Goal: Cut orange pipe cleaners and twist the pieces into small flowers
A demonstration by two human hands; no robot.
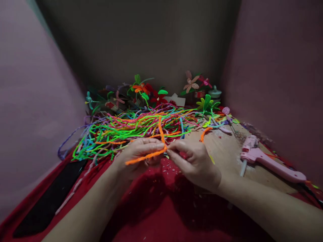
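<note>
An orange pipe cleaner [147,157] is bent sharply, one arm pointing left toward me and the other rising away. My left hand [140,153] grips it near the bend, fingers closed, with one orange arm lying across the fingers. Thumb and fingertips of my right hand [194,161] pinch at the same bend from the right side. Both hands hover above the red cloth [156,218], fingertips nearly meeting. Just beyond them lies a large heap of multicoloured pipe cleaners [121,124].
A pink glue gun [272,163] rests on a brown board [224,148] at right. At left lies a black phone-like slab [50,198]. Pipe-cleaner flowers [191,84] and a lidded jar [215,93] stand at the back. Pinkish walls flank both sides.
</note>
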